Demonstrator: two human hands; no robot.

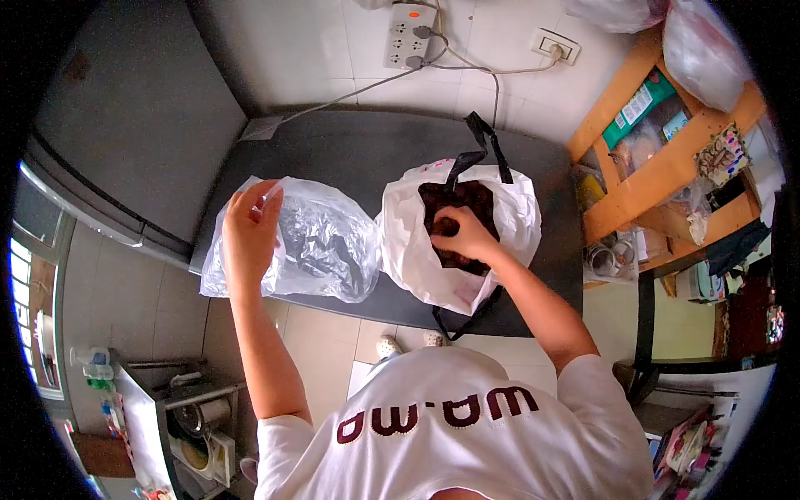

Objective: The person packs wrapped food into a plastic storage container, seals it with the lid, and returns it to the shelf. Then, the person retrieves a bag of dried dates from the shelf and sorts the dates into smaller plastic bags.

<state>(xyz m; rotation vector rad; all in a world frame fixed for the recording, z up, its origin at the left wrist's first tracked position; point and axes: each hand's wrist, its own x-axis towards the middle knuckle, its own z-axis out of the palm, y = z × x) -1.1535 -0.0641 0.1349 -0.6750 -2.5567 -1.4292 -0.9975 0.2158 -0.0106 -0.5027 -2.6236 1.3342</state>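
Observation:
My left hand [252, 218] pinches the upper edge of a clear plastic bag [329, 242], which lies spread and crinkled on the dark grey surface. To the right stands a white bag [404, 267] with black straps [479, 142], its mouth open toward me. Dark brown, lumpy contents [467, 196] fill its inside; their kind is too unclear to tell. My right hand [467, 237] reaches into the white bag's mouth, fingers curled down against the contents. Whatever sits between those fingertips is hidden. The two bags touch or nearly touch at their sides.
The dark grey top [350, 137] runs back to a tiled wall with a power strip [410, 37], cords and an outlet [556, 47]. At the left rises a large grey cabinet [142, 108]. A wooden shelf [658, 187] holding packets stands at the right.

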